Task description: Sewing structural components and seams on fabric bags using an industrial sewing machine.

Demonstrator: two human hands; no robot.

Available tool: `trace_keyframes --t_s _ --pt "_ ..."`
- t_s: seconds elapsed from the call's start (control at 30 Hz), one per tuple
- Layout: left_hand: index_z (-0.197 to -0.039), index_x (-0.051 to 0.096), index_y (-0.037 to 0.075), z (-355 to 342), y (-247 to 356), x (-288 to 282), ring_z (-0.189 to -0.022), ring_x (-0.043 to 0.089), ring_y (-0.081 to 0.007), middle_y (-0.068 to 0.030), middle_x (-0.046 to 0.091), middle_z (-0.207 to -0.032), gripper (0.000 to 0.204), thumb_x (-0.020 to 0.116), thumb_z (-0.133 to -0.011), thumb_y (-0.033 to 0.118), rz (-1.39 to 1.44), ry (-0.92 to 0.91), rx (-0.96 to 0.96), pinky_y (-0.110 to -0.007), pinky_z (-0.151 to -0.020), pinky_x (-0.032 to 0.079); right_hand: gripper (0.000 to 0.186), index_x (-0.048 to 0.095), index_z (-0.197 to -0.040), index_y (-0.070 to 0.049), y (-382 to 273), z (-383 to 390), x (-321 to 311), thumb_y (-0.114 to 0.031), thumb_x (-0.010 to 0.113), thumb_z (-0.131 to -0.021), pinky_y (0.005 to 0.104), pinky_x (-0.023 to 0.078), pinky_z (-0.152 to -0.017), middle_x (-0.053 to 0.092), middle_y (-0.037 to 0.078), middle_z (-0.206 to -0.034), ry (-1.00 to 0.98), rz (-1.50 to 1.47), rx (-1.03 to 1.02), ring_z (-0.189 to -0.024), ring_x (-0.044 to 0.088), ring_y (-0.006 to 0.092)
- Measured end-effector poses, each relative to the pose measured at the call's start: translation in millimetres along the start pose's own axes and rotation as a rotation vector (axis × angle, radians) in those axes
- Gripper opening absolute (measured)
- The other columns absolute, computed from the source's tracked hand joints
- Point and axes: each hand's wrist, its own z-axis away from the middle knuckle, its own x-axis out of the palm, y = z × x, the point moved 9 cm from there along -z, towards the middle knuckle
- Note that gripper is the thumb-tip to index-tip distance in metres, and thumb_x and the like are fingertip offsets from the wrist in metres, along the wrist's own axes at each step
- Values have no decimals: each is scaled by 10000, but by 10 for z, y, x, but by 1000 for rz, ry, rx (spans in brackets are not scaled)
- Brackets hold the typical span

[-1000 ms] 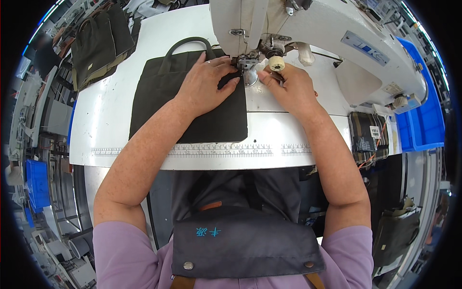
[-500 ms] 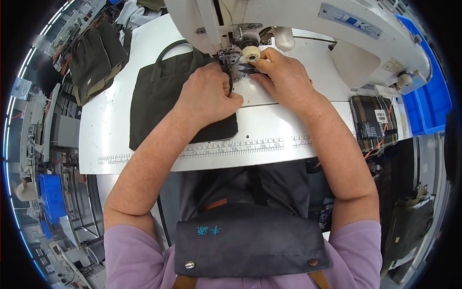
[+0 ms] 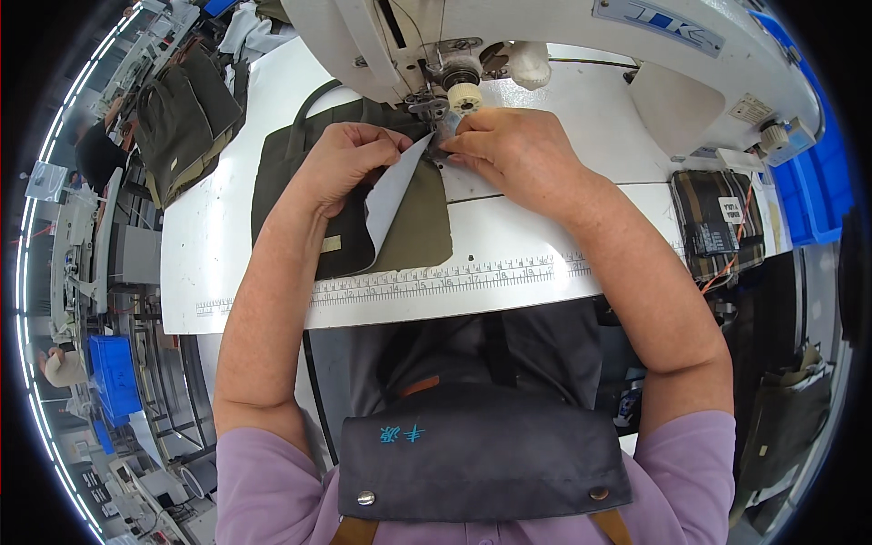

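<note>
In the left hand (image 3: 350, 163), pinched by thumb and fingers, the flap (image 3: 389, 200) of a dark green bag (image 3: 277, 173), turned to a pale side. Under that hand, the rest of the bag, lying on the surface (image 3: 500, 222). In the right hand (image 3: 513, 150), fingers bent: cannot tell if anything. Just ahead, a big sewing machine (image 3: 563, 23).

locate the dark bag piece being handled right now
In the head view, the dark bag piece lies left of centre on the white table, beneath the left hand, its far right corner by the sewing machine.
</note>
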Motion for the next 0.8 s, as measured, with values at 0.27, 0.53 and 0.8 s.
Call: trace_keyframes --t_s 0.27,0.53,0.8 --pt "-914 766 -39 39 13 53 -667 591 -69 -47 736 -909 180 671 -805 69 -69 10 102 -214 -615 464 137 789 -956 -144 -135 -1 -123 -220 733 -856 388 546 -643 672 3 -850 120 -10 -73 -812 691 228" --pt "-740 670 -47 80 51 81 -736 555 -50 -75 733 -1020 94 657 -803 22 -183 1 247 -227 -676 474 202 765 -936 -87 -271 9 -24 -109 661 -764 366 566 -676 663 39 -895 -22 222 -123 -833 688 233" --pt "-750 671 -51 132 60 113 -731 558 -47 -81 739 -1052 87 661 -798 21 -180 28 293 -235 -674 489 149 749 -907 -77 -248 -1 -19 -87 644 -801 385 579 -701 655 58 -909 -115 195 -5 -864 700 235"
